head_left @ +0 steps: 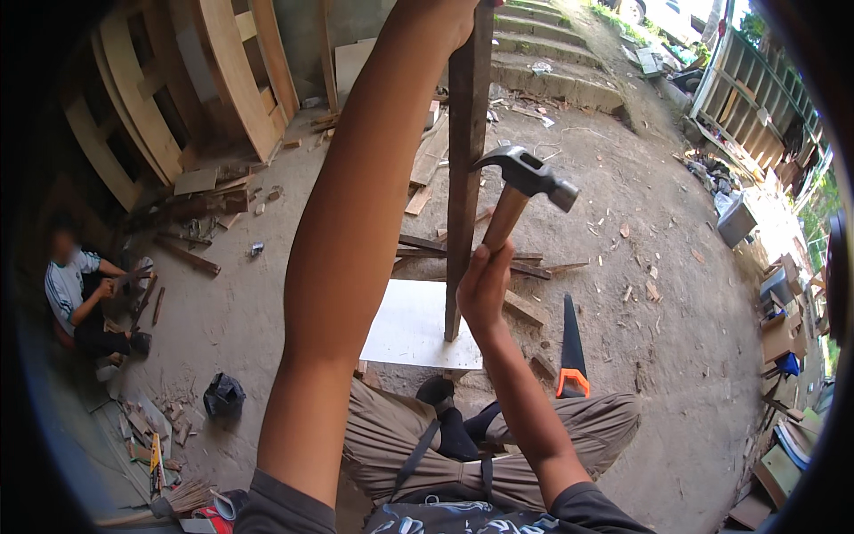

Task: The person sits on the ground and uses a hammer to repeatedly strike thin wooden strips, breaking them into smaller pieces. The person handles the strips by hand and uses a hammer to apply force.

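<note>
While the right hand [481, 294] clasps its fingers around the handle of the hammer [516, 193], its head sits just above them, right of centre, claw pointing left, striking face right, handle slanting toward upper right. Beside it, the dark wooden bar [467, 142] runs nearly vertical to the upper edge; how the cropped left hand [457, 22] sets its fingers, I cannot tell.

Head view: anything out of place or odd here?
Mainly the handsaw, lying loose on the dirt floor by the right knee, blade uncovered, where a leg might brush it. Wood scraps litter the ground near the white board. No damage shows on the hammer.
</note>
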